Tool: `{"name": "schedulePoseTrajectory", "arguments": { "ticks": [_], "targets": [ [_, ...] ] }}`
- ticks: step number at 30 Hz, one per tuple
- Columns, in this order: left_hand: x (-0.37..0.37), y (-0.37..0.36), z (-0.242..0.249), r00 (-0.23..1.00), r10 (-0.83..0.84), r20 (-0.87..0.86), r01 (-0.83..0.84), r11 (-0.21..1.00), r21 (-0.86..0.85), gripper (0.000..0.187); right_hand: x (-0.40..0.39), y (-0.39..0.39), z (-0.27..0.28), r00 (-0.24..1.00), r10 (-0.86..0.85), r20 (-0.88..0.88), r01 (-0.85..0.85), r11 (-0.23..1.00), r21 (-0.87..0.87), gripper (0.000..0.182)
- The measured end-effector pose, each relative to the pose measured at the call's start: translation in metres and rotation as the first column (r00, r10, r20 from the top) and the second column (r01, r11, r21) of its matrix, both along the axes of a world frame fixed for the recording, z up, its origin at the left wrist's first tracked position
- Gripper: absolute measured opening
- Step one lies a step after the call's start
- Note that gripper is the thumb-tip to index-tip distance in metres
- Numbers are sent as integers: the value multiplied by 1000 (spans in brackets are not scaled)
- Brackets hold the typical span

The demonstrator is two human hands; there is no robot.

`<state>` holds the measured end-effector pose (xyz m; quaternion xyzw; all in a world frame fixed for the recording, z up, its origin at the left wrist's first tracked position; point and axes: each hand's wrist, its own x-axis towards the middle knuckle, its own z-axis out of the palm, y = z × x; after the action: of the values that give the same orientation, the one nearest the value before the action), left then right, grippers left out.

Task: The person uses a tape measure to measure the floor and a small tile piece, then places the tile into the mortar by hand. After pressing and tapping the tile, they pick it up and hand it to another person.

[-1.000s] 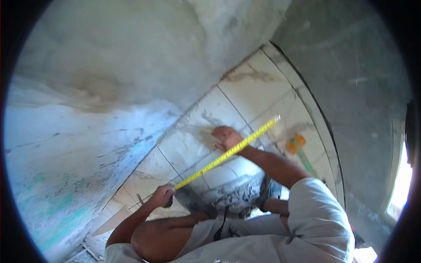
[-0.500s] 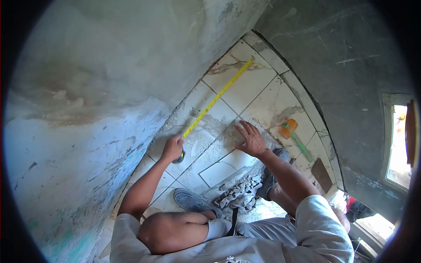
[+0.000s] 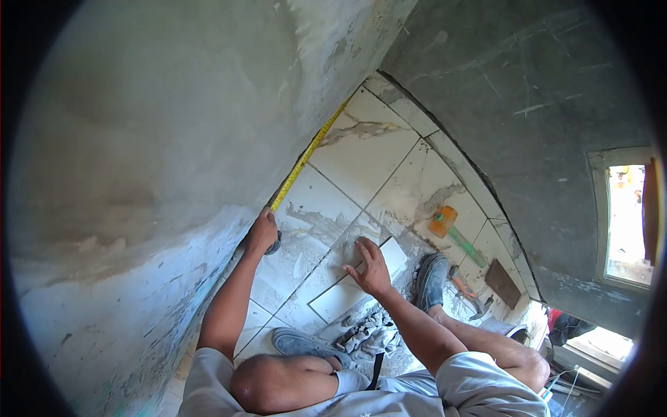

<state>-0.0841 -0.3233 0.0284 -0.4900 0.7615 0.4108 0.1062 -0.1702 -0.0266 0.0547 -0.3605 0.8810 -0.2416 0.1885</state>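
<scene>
My left hand (image 3: 262, 231), at the foot of the left wall, is closed around a tape measure, its dark case (image 3: 275, 244) partly hidden behind the fingers. From it the yellow blade (image 3: 303, 158) stretches along the joint of wall and floor towards the far corner. My right hand (image 3: 371, 270) holds nothing; its fingers are apart, over a white cut tile (image 3: 338, 299) on the dusty floor. The tile shows on both sides of that hand.
A mallet with an orange head (image 3: 442, 221) and green handle lies on the tiled floor at right. Near my right shoe (image 3: 432, 272) are an orange-handled tool (image 3: 461, 283) and a brown slab (image 3: 503, 283). A crumpled grey rag (image 3: 369, 333) lies between my feet. A dark wall (image 3: 514, 139) curves along the right.
The tape's blade has swung left from across the tiles to the wall's foot, my left hand moving with it. My right hand has drawn back towards me, over the cut tile.
</scene>
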Motion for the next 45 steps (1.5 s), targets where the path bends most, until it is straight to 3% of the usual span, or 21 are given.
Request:
{"name": "schedulePoseTrajectory", "arguments": {
  "ticks": [2,11,23,32,45],
  "targets": [
    [0,4,10,998,-66,26,67,996,-64,32,2,2,0,1000,17,24,-17,1000,7,68],
    [0,6,12,997,-74,31,77,992,-96,33,4,10,-11,994,107,-32,-108,994,-8,71],
    [3,10,2,993,-117,-26,110,978,-176,27,5,10,-14,992,108,-73,-110,993,-34,71],
    [-8,8,23,996,-53,76,60,994,-90,34,6,10,-15,993,101,-61,-102,995,-13,70],
    [-8,7,21,997,-50,58,56,994,-90,32,5,10,-14,994,103,-46,-104,994,-19,70]
  ]
}}
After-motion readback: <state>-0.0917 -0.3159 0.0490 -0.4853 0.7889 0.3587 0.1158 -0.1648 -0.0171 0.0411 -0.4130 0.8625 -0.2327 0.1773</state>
